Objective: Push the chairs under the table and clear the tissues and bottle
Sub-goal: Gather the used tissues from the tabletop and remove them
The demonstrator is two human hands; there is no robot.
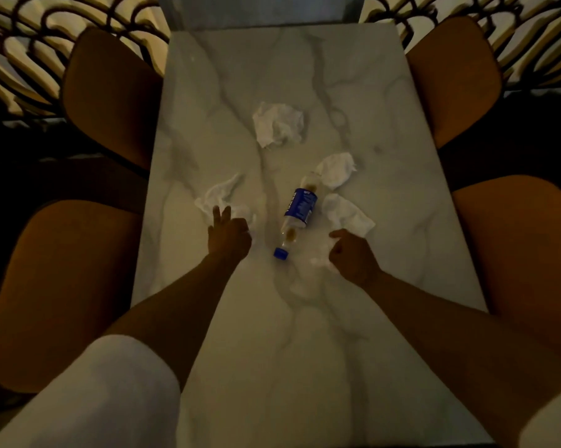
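Marble-patterned and pale, the counter [385,270] carries the whole mess in its middle stretch. The bottle [297,211] lies on its side there, blue cap toward the person, label up, between the two hands. Four crumpled tissues surround it: the far tissue [277,124] toward the far edge, two right-side tissues [337,169] just beside the bottle's base and flank, and the left tissue [219,195] toward the left edge.

The left hand [229,236] has its grip partly closed over the near end of that left tissue, two fingers stretched forward onto it. The right hand [353,253] is curled into a loose fist just short of the nearest right-side tissue, and seems to hold nothing, though something pale under it is hard to read.

Four orange chairs [62,286] appear tucked close along both long edges, so gathering looks like the step in hand. Best, I reckon, to bunch each tissue fully into the palm before lifting, and to take the bottle around its label, since it could roll toward the near edge if nudged.
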